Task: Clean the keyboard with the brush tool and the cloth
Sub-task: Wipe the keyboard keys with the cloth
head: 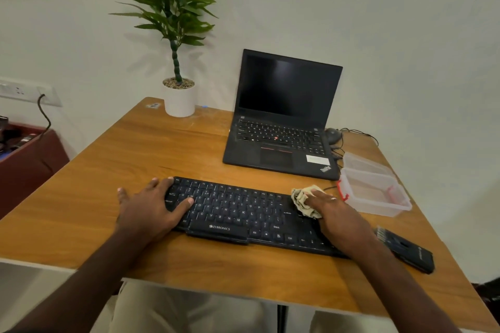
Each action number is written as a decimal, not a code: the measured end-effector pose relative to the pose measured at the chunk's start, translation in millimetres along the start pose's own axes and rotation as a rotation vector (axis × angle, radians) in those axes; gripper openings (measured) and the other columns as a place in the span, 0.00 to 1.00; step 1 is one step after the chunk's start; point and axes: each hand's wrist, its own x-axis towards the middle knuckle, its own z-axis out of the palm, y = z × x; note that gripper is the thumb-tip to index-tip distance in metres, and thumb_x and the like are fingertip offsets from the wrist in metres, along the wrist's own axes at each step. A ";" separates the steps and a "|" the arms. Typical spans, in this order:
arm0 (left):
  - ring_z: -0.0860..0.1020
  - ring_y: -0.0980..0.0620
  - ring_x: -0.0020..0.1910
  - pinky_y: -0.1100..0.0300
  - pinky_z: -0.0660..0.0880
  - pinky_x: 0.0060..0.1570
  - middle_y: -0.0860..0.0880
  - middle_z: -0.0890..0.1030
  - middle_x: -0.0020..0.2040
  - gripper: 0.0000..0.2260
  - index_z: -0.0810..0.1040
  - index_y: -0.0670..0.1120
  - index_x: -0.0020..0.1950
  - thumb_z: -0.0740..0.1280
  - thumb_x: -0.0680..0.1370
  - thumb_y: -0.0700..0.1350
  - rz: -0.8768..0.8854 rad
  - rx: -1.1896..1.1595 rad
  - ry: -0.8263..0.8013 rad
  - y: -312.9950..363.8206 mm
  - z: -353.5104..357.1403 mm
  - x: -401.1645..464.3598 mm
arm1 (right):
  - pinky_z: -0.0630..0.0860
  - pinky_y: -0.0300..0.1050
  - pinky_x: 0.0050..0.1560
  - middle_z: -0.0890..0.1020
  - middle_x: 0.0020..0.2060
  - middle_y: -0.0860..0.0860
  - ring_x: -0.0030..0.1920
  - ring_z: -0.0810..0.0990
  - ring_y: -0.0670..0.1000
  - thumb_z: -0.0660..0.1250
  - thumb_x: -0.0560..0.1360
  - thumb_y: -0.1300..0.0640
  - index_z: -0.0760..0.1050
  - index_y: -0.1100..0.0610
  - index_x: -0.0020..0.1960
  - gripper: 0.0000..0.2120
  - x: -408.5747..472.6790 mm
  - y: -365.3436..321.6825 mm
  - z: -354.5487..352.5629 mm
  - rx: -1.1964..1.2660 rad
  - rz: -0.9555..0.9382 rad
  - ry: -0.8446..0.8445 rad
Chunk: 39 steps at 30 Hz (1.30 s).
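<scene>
A black Zebronics keyboard [238, 213] lies across the near middle of the wooden table [113, 159]. My left hand [147, 207] rests flat on its left end, fingers spread and the thumb on the keys. My right hand [339, 220] holds a crumpled beige cloth [303, 200] against the right part of the keyboard. The fingers lie over the cloth and the thumb is hidden under it. A black brush tool [405, 249] lies on the table just right of the keyboard, bristles pointing away from me.
An open black laptop [281, 121] stands behind the keyboard. A clear plastic box [376, 192] with its lid sits at the right, with a mouse [332, 134] and cables behind it. A potted plant [179, 97] stands at the table's back left.
</scene>
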 end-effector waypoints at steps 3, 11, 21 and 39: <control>0.72 0.44 0.70 0.29 0.52 0.71 0.46 0.74 0.71 0.45 0.66 0.52 0.74 0.43 0.68 0.78 -0.004 0.001 0.008 0.8 -0.7 -0.3 | 0.72 0.51 0.69 0.70 0.75 0.50 0.71 0.72 0.53 0.63 0.80 0.61 0.65 0.45 0.76 0.27 -7.7 20.8 -6.8 0.008 0.120 0.013; 0.73 0.42 0.68 0.29 0.53 0.70 0.46 0.75 0.70 0.45 0.68 0.51 0.74 0.44 0.68 0.79 0.009 0.005 0.013 1.6 -0.9 -0.4 | 0.71 0.49 0.68 0.73 0.73 0.50 0.68 0.73 0.52 0.61 0.80 0.63 0.66 0.46 0.76 0.27 -11.5 -0.9 8.9 0.216 0.109 0.095; 0.75 0.42 0.66 0.29 0.54 0.70 0.45 0.77 0.68 0.45 0.68 0.50 0.73 0.44 0.69 0.78 0.026 -0.002 0.023 1.2 -1.3 -0.8 | 0.80 0.54 0.60 0.78 0.66 0.52 0.62 0.79 0.53 0.64 0.79 0.64 0.70 0.50 0.73 0.24 -24.5 18.2 30.4 0.260 0.304 0.306; 0.64 0.50 0.75 0.43 0.36 0.76 0.53 0.65 0.77 0.53 0.52 0.60 0.78 0.56 0.58 0.84 0.103 -0.289 -0.222 -16.0 -8.4 5.7 | 0.78 0.43 0.51 0.83 0.55 0.46 0.58 0.82 0.48 0.63 0.82 0.58 0.74 0.51 0.68 0.14 11.4 -63.7 13.0 1.508 0.451 0.588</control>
